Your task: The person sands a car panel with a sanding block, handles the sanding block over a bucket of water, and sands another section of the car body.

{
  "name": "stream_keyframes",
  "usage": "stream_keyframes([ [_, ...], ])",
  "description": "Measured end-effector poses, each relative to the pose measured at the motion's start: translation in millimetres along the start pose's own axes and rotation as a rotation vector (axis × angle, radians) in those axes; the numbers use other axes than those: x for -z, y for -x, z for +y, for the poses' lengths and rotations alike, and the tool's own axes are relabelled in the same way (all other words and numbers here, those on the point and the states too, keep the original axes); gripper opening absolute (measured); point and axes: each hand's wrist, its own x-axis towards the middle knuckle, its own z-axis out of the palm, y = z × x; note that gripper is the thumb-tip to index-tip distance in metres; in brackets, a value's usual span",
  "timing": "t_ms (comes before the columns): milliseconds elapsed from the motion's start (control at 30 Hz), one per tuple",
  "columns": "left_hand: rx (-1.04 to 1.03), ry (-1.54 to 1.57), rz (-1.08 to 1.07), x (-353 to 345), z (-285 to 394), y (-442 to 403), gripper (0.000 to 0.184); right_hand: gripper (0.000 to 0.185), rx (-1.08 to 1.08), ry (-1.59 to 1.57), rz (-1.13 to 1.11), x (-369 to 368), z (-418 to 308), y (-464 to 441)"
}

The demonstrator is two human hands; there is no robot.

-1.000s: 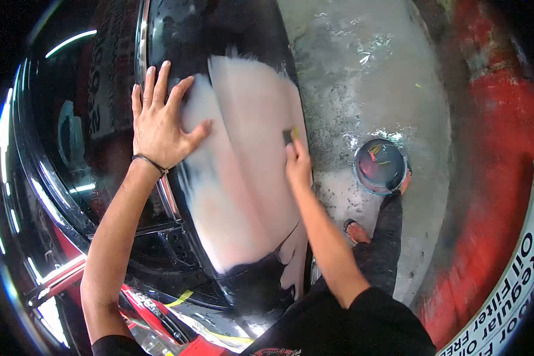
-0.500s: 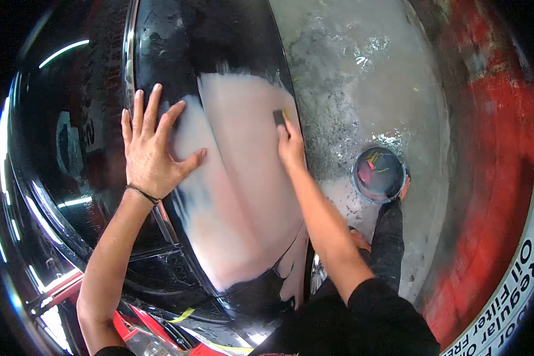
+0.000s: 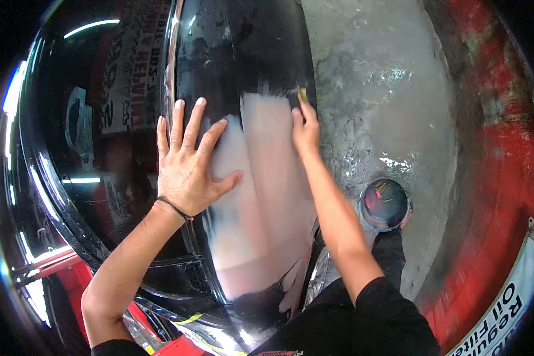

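The right hand (image 3: 306,132) pinches a yellowish pad (image 3: 302,95) at one o'clock, near the black panel (image 3: 267,53)'s outer edge; a loose pinch could drop it. At nine o'clock, the splayed, empty left hand (image 3: 187,178) might skid on gloss.

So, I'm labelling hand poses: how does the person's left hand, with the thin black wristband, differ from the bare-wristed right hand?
The left hand is spread wide, palm down, while the right hand pinches a small yellow item. The left has its thumb over the smooth, pale patch and its fingers mostly over glossy black bodywork; the right is at the patch's far upper corner. Both are ungloved.
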Motion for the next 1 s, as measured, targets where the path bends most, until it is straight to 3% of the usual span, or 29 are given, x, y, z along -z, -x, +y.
stream_keyframes([
  [67,0.000,0.011,0.012,0.6,-1.1,-1.2,0.101,0.047,-0.041,-0.140,-0.009,13.1,-42.6,69.2],
  [133,-0.001,0.021,0.006,-0.2,-1.8,-0.2,0.100,0.050,0.034,0.153,-0.087,35.1,-73.4,157.9],
  [200,-0.008,0.021,0.003,1.6,-2.3,-2.6,0.099,0.054,-0.005,0.153,-0.146,50.0,-99.0,211.9],
  [300,-0.010,0.022,-0.013,3.8,-0.5,-3.0,0.100,0.053,0.027,0.132,-0.105,36.8,-54.8,159.8],
  [367,0.004,0.009,-0.039,4.4,1.5,-4.1,0.101,0.049,-0.116,-0.087,-0.036,19.5,-8.2,71.7],
  [400,0.013,0.001,-0.047,4.7,1.7,-4.5,0.102,0.047,-0.067,0.003,0.010,11.2,20.5,33.6],
  [467,0.012,0.001,-0.049,4.4,0.7,-5.1,0.102,0.047,-0.313,0.067,-0.040,3.3,61.7,-13.9],
  [567,0.003,0.000,-0.045,4.7,0.9,-3.1,0.101,0.047,-0.123,-0.059,0.021,8.6,40.1,30.7],
  [600,0.000,-0.001,-0.039,4.3,0.9,-4.2,0.101,0.046,-0.185,-0.032,-0.065,22.5,15.8,69.8],
  [667,0.006,0.008,-0.035,4.3,0.5,-5.6,0.100,0.045,0.002,0.116,-0.043,34.1,-40.1,150.9],
  [767,0.001,0.019,-0.043,5.5,1.0,-4.7,0.098,0.045,-0.003,0.119,-0.113,49.9,-67.6,181.4],
  [833,-0.004,0.015,-0.042,5.5,-0.1,-6.6,0.097,0.045,-0.041,0.103,-0.055,37.0,-15.7,141.2],
  [900,-0.002,0.010,-0.051,3.6,-0.2,-7.7,0.097,0.047,-0.369,-0.041,-0.026,28.7,48.9,78.0],
  [1000,0.002,-0.004,-0.034,5.8,-1.7,-12.8,0.097,0.046,-0.376,-0.095,0.036,6.4,159.4,28.4],
])
